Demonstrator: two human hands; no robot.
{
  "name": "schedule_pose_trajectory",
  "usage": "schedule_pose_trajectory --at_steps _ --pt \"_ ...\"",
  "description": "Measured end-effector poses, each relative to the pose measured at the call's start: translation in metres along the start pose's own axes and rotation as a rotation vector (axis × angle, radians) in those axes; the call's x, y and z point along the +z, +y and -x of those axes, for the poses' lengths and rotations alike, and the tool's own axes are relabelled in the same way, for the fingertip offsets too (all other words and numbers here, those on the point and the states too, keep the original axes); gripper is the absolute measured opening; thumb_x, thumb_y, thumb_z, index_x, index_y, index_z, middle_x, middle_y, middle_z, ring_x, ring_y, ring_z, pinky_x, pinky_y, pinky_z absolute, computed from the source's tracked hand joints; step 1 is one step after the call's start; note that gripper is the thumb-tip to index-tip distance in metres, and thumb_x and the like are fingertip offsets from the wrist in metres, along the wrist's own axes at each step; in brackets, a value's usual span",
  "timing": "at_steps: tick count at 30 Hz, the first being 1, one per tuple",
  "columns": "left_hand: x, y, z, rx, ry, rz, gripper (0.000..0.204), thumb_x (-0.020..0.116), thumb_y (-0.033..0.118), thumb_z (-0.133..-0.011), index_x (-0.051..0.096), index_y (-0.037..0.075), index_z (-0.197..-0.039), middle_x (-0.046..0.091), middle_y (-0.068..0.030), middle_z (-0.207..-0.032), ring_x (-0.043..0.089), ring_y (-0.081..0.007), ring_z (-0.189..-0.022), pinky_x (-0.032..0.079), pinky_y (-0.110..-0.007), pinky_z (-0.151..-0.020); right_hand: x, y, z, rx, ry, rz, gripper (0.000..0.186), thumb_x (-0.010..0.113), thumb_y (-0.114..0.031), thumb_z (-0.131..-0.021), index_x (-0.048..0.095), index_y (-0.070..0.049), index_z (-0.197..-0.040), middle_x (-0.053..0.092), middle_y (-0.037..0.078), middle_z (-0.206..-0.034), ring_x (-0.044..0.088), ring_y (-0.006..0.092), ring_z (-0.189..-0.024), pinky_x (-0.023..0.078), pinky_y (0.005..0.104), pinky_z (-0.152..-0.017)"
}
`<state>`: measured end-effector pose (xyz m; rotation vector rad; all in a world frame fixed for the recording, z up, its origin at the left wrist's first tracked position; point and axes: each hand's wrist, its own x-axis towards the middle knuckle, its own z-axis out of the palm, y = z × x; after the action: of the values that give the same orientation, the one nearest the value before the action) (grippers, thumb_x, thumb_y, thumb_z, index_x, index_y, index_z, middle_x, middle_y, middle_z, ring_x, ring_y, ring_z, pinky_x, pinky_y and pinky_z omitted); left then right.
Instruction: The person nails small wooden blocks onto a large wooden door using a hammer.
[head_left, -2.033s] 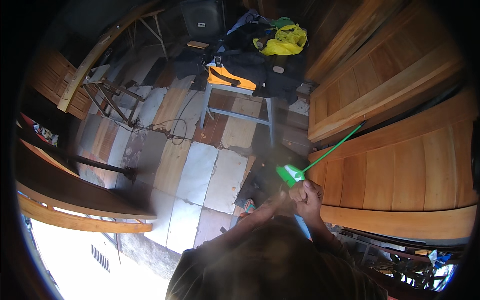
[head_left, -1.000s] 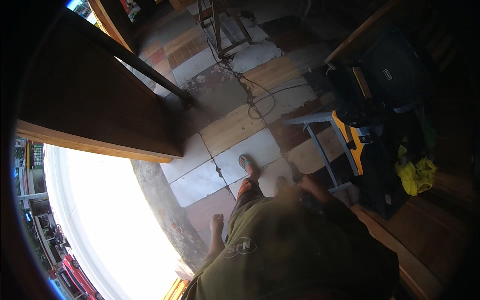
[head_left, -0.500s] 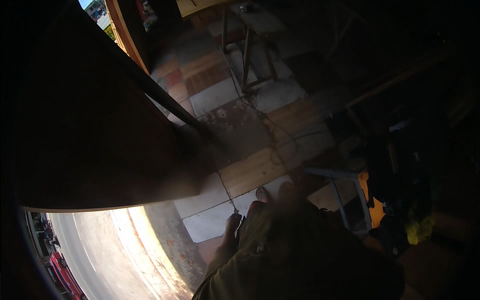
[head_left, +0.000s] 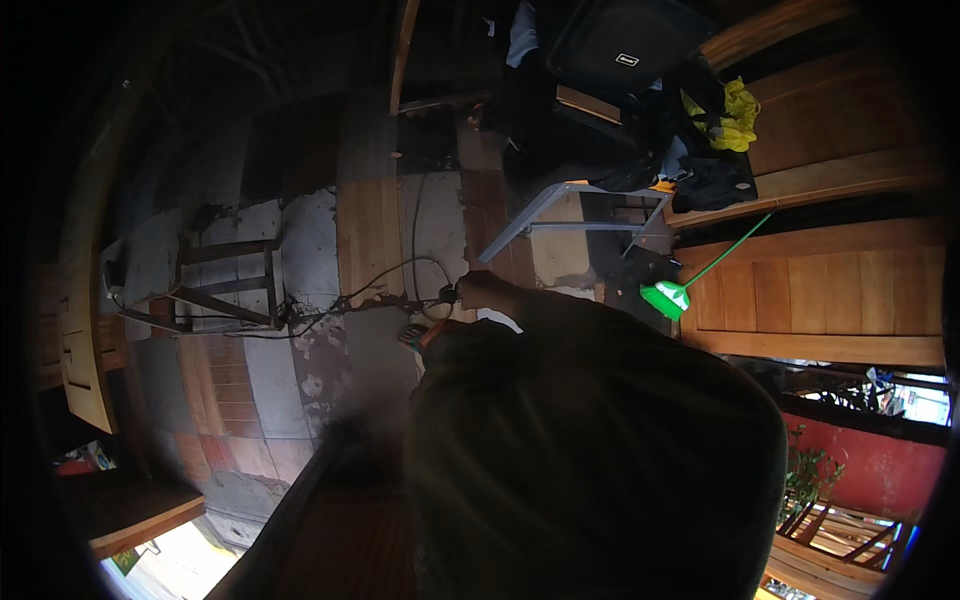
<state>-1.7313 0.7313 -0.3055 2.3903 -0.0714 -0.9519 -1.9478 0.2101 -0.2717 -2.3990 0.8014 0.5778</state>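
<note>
Hand (head_left: 487, 290): one hand is seen extended from a dark olive sleeve (head_left: 600, 400) toward the floor, reaching to the end of a black cable (head_left: 395, 275). The fingers appear curled together around a small dark plug or connector (head_left: 450, 294) at the cable's end; whether it is truly clamped or only touched cannot be told in the dim light. Which hand this is cannot be made out with certainty; from its place it is taken as the right. The other hand is not seen, being hidden behind the person's own torso.

Cable: laid in a loop across the patchwork floor of tiles and wooden boards (head_left: 370, 230), running left toward a wooden stool frame (head_left: 225, 285).

Small orange and pale object (head_left: 418, 336): lying just below the hand, partly covered by the sleeve; its kind cannot be told.

Green broom (head_left: 668, 297): head resting on the floor to the right of the hand, thin green handle leaning up against wooden panels (head_left: 820, 300).

Metal-legged stand (head_left: 575, 205): beyond the hand, its top heaped with dark items and a yellow cloth (head_left: 735, 115).

Lower frame: largely blocked by the person's body; edges lost in shadow.
</note>
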Motion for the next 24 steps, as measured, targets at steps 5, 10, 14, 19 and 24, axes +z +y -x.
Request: schedule_pose_trajectory --at_steps 5,10,14,19,24 --pt "-0.026 -0.023 -0.023 -0.094 -0.267 -0.194 0.029 0.063 0.032 -0.103 0.073 0.005 -0.099 0.074 -0.0111 -0.09 0.07 -0.0268 -0.08 0.056 -0.045 -0.071 -0.001 -0.031 0.04 0.153 0.17 -0.29 0.044 0.083 -0.038 -0.079 0.074 -0.003 -0.104 0.075 0.021 -0.096 0.075 0.0418 -0.095 0.06 0.0529 -0.084" --pt "-0.028 -0.003 -0.07 -0.026 -0.446 -0.38 0.028 0.064 0.031 -0.103 0.074 0.005 -0.099 0.074 -0.0102 -0.09 0.07 -0.0255 -0.078 0.057 -0.044 -0.069 0.053 0.011 0.151 0.486 0.284 -0.659 0.039 0.072 -0.026 -0.089 0.069 -0.02 -0.128 0.075 0.009 -0.098 0.074 0.0212 -0.083 0.06 0.0376 -0.07" --pt "-0.01 0.044 -0.132 0.389 -0.315 -0.342 0.028 0.064 0.031 -0.102 0.074 0.005 -0.099 0.074 -0.0095 -0.089 0.07 -0.0244 -0.077 0.057 -0.044 -0.067 -0.038 -0.052 0.249 0.806 0.361 -0.929 0.035 0.069 -0.019 -0.096 0.068 -0.022 -0.131 0.069 0.003 -0.102 0.063 0.0124 -0.06 0.05 0.0289 -0.046" --pt "0.101 0.215 -0.141 0.912 -0.403 -0.013 0.027 0.068 0.029 -0.105 0.075 0.003 -0.11 0.075 -0.0068 -0.091 0.069 -0.017 -0.072 0.057 -0.035 -0.063 -0.006 -0.013 0.295 0.864 1.072 -1.367 0.029 0.072 -0.012 -0.096 0.071 -0.017 -0.125 0.065 0.003 -0.09 0.056 0.0104 -0.056 0.045 0.0273 -0.045" --pt "0.201 0.5 0.092 1.387 -0.519 -0.173 0.025 0.066 0.021 -0.107 0.072 0.003 -0.124 0.077 -0.0168 -0.114 0.076 -0.0327 -0.099 0.06 -0.041 -0.084 -0.028 0.053 0.321 0.758 1.494 -1.606 0.018 0.08 -0.015 -0.093 0.069 -0.003 -0.1 0.069 0.004 -0.081 0.06 0.0119 -0.06 0.048 0.0295 -0.052"
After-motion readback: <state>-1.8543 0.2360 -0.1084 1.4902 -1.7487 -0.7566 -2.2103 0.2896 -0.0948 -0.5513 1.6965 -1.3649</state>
